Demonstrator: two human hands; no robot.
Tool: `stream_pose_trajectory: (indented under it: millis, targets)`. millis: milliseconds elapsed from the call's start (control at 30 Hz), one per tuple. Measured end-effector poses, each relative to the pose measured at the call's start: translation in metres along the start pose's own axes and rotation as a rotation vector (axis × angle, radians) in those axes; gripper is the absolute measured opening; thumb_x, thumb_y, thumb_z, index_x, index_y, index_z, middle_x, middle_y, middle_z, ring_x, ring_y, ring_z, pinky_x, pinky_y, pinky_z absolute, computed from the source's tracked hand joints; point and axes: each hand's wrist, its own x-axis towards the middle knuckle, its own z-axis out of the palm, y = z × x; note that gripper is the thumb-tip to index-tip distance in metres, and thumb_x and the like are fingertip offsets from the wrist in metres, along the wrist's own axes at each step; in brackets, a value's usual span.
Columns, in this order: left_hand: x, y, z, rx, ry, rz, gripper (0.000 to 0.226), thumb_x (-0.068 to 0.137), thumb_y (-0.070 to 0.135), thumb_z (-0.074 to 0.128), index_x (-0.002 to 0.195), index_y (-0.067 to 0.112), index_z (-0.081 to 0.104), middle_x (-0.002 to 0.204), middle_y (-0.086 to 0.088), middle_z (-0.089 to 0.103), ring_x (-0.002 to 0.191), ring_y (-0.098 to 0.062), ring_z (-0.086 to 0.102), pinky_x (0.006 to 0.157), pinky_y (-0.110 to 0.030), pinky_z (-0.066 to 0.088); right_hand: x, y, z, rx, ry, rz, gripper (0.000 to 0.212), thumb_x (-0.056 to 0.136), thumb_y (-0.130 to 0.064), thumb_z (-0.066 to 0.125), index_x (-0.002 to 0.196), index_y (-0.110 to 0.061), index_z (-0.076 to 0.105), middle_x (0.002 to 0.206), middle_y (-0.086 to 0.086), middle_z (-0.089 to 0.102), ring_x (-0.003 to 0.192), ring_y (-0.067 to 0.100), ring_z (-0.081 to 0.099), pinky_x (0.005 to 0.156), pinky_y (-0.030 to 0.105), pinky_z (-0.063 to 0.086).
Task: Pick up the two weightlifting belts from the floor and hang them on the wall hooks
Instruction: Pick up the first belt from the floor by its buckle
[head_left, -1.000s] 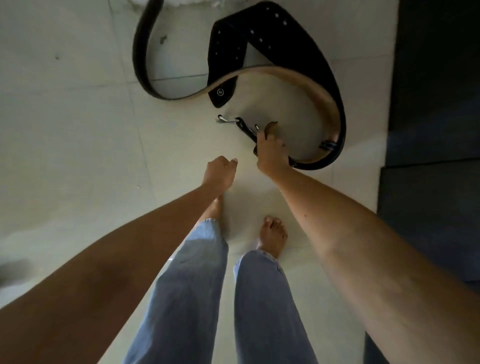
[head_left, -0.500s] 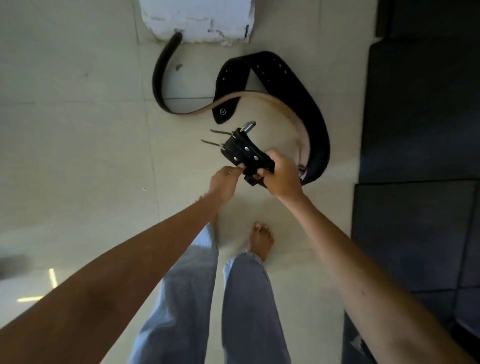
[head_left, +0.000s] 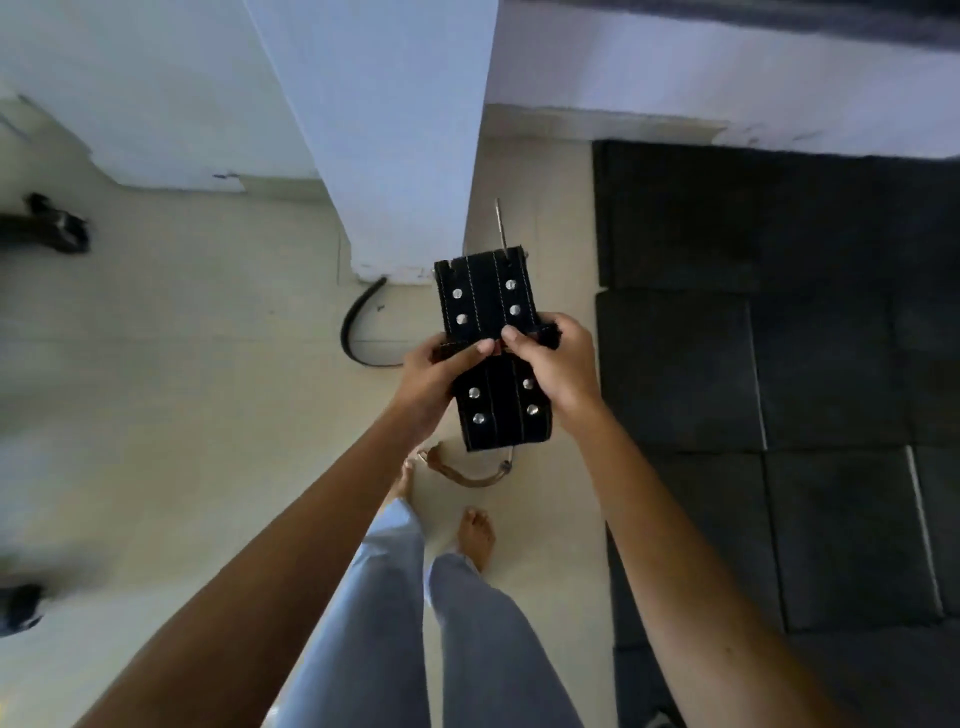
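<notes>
A black weightlifting belt (head_left: 480, 296) with silver rivets and white stitching is lifted in front of me, its buckle end pointing up with a metal prong above it. My left hand (head_left: 434, 376) and my right hand (head_left: 553, 364) both grip it at its middle, thumbs meeting on top. Its tan inner side (head_left: 465, 475) loops below my hands near the floor. A curved black strap (head_left: 356, 332), belt on the floor, shows beside the pillar base; whether it is the same belt or the second one I cannot tell. No wall hooks are in view.
A white pillar (head_left: 384, 130) rises straight ahead, with white walls behind. Dark rubber floor mats (head_left: 779, 364) cover the right side; cream tiles (head_left: 182, 415) lie to the left. Blurred dark objects (head_left: 57, 228) sit at the far left. My bare feet stand below my hands.
I have straightened up and raised the buckle end of the belt from the floor to chest height. Both hands now hold it; the view has risen to show the pillar and walls.
</notes>
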Motion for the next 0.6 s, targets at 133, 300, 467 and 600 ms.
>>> stream_pose_trajectory:
  millis: [133, 300, 467, 600]
  targets:
    - [-0.070, 0.043, 0.025, -0.013, 0.017, 0.085, 0.042, 0.078, 0.019, 0.076, 0.110, -0.006, 0.065, 0.108, -0.026, 0.069, 0.100, -0.040, 0.068, 0.090, -0.046, 0.054, -0.070, -0.046, -0.024, 0.180, 0.013, 0.009, 0.035, 0.071, -0.026, 0.082, 0.100, -0.011, 0.068, 0.096, 0.009, 0.075, 0.088, 0.023, 0.074, 0.080, 0.046, 0.061]
    - [-0.143, 0.074, 0.042, 0.005, 0.058, 0.216, 0.037, 0.081, 0.020, 0.073, 0.105, -0.007, 0.066, 0.104, -0.028, 0.070, 0.090, -0.039, 0.070, 0.082, -0.045, 0.056, -0.127, -0.096, -0.049, 0.259, -0.187, -0.016, 0.026, 0.071, -0.023, 0.082, 0.090, -0.006, 0.076, 0.087, 0.014, 0.077, 0.082, 0.030, 0.075, 0.080, 0.042, 0.059]
    - [-0.187, 0.099, 0.053, 0.034, 0.058, 0.356, 0.031, 0.082, 0.017, 0.071, 0.105, -0.004, 0.068, 0.100, -0.025, 0.072, 0.088, -0.036, 0.072, 0.077, -0.040, 0.057, -0.134, -0.162, -0.066, 0.264, -0.279, -0.090, 0.025, 0.076, -0.019, 0.078, 0.094, -0.002, 0.074, 0.091, 0.019, 0.074, 0.079, 0.030, 0.072, 0.074, 0.042, 0.060]
    - [-0.210, 0.124, 0.056, 0.075, 0.074, 0.498, 0.028, 0.082, 0.014, 0.072, 0.105, -0.003, 0.068, 0.100, -0.023, 0.073, 0.089, -0.035, 0.072, 0.078, -0.040, 0.059, -0.137, -0.208, -0.069, 0.340, -0.380, -0.096, 0.038, 0.078, -0.020, 0.076, 0.110, 0.000, 0.069, 0.096, 0.011, 0.074, 0.088, 0.027, 0.072, 0.071, 0.034, 0.059]
